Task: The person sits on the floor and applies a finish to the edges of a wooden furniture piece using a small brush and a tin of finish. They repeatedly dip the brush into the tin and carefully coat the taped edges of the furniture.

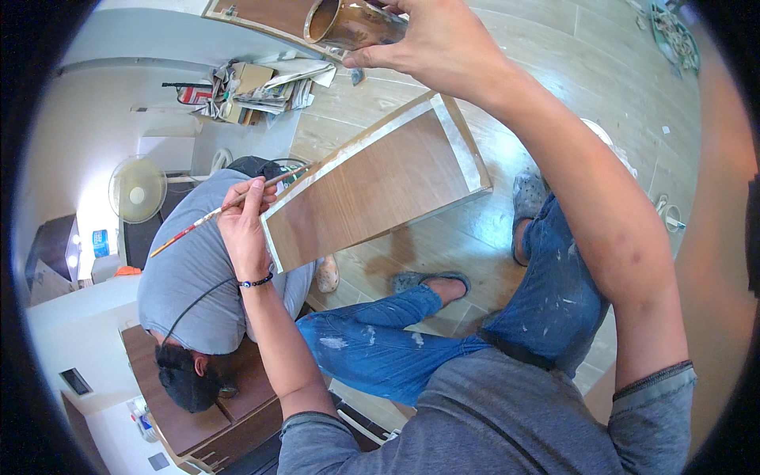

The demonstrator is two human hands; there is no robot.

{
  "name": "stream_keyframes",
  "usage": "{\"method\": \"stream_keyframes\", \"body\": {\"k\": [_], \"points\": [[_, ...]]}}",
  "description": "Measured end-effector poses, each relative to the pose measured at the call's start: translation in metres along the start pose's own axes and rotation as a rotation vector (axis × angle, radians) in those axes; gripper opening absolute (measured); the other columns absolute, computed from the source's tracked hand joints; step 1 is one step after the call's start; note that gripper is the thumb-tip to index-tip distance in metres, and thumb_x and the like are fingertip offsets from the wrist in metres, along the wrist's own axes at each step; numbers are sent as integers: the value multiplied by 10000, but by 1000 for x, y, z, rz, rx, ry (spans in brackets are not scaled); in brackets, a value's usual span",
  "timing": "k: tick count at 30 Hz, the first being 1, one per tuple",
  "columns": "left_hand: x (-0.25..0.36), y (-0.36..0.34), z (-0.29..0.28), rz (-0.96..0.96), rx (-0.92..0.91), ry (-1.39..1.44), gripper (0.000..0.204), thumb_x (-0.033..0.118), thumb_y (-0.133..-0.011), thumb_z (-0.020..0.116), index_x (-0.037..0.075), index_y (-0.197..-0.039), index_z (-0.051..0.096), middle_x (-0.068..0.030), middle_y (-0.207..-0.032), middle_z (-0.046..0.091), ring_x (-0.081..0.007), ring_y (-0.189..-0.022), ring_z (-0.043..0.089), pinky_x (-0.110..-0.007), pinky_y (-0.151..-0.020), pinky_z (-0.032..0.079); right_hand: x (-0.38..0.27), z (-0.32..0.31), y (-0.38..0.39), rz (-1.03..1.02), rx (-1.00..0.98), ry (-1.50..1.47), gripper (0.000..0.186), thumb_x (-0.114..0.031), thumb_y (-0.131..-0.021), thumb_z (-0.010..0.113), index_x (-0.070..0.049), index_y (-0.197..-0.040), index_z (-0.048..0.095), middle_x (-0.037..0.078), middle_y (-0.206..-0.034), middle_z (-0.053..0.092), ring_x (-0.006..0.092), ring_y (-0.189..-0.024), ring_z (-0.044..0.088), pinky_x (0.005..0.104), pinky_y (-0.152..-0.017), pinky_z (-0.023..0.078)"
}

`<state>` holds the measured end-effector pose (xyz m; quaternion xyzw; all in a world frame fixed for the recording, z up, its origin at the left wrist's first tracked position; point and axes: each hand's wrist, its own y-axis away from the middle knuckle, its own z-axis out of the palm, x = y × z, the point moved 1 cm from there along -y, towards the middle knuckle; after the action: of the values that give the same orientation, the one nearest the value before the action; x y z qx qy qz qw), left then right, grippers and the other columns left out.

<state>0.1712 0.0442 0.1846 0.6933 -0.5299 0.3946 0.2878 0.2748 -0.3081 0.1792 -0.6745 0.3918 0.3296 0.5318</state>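
My left hand (244, 218) pinches a thin paintbrush (207, 219), its yellow and red handle end pointing to the lower left. The bristle end lies at the upper left edge of a wood-grain panel (380, 190); whether it touches, I cannot tell. Pale tape strips (461, 146) run along several edges of the panel, which stands tilted in front of me. Up at the top, my right hand (439, 39) is wrapped round a brownish see-through cup (356, 25), tipped with its mouth to the left. What is inside the cup is hard to make out.
Close on the left, another person in a grey shirt (198, 253) bends over a brown cabinet (170, 384). A fan (137, 188) stands behind them. Papers and cardboard (265, 87) lie piled by the wall. Another brown panel (269, 17) is at the top, over the tiled floor (538, 47).
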Motion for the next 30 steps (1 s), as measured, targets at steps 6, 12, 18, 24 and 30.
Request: {"method": "stream_keyframes", "body": {"k": [6, 12, 18, 24, 30], "points": [[31, 6, 60, 113, -25, 159, 214, 183, -998, 677, 9, -1122, 682, -117, -994, 739, -121, -838, 670, -246, -754, 525, -1, 3, 2, 33, 23, 21, 539, -220, -754, 840, -55, -1243, 681, 190, -1013, 737, 319, -948, 717, 388, -854, 548], [46, -4, 121, 126, -213, 251, 226, 200, -1002, 678, 20, -1138, 673, -122, -1015, 749, -124, -833, 673, -237, -749, 510, -15, -11, 9, 164, -50, -49, 519, -210, -760, 828, -27, -1225, 685, 196, -1002, 736, 308, -943, 722, 386, -837, 551], [56, -6, 154, 106, -292, 268, 193, 208, -1006, 672, 30, -1081, 685, -105, -1007, 753, -110, -832, 656, -245, -768, 494, 6, -4, 7, -30, 48, 19, 492, -208, -762, 824, -34, -1203, 692, 200, -1020, 728, 333, -962, 711, 398, -847, 548], [50, -9, 158, 104, -306, 226, 196, 211, -1004, 672, 30, -1077, 688, -98, -996, 756, -106, -824, 650, -249, -775, 493, 4, -4, 8, 26, 38, 33, 503, -229, -762, 823, -56, -1215, 688, 191, -1030, 727, 343, -965, 706, 407, -854, 547], [44, -7, 143, 101, -271, 153, 222, 241, -998, 682, 33, -1074, 691, -96, -988, 757, -115, -851, 667, -255, -777, 495, 1, -4, 11, 30, 27, 46, 510, -238, -765, 824, -59, -1222, 686, 184, -1041, 732, 334, -976, 709, 403, -858, 548]]}}
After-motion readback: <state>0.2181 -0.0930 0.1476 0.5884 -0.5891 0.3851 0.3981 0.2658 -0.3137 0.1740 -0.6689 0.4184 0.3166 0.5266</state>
